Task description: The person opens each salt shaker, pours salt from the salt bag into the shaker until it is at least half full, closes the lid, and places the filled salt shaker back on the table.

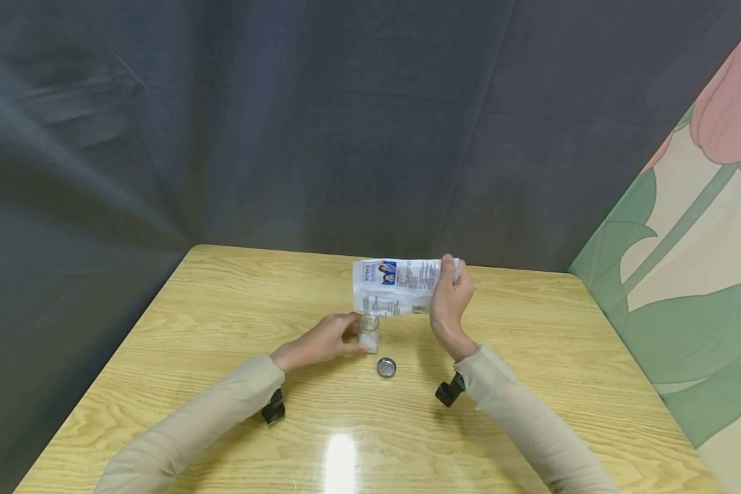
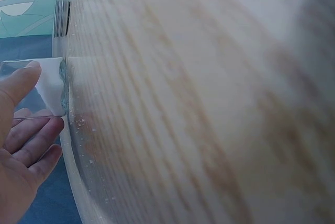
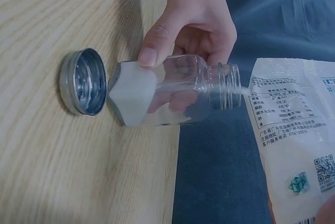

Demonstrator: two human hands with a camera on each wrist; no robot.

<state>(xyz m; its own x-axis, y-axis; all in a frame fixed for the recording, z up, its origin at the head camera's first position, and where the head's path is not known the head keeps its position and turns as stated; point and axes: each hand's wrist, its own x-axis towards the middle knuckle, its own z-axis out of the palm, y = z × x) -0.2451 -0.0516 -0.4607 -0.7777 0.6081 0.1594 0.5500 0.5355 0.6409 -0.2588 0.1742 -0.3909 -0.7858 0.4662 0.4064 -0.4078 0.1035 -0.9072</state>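
Observation:
My left hand [image 1: 324, 337] holds a small clear glass jar [image 1: 369, 337] upright on the table, thumb on one side and fingers on the other. White grains [image 3: 133, 89] fill the lower part of the jar, and its threaded mouth is uncovered. My right hand [image 1: 452, 302] grips a white printed packet [image 1: 404, 283] by its right end. The packet's lower left corner is just above the jar mouth, and a thin white stream [image 3: 242, 91] runs from it into the jar. Near the jar's base lies a round metal lid [image 1: 385, 368], hollow side up.
The wooden table [image 1: 253, 295] carries scattered white grains [image 2: 81, 124] near the jar. A dark curtain [image 1: 346, 123] hangs behind the table, and a flower-patterned cloth [image 1: 685, 274] is at the right. Each wrist wears a black camera [image 1: 449, 391].

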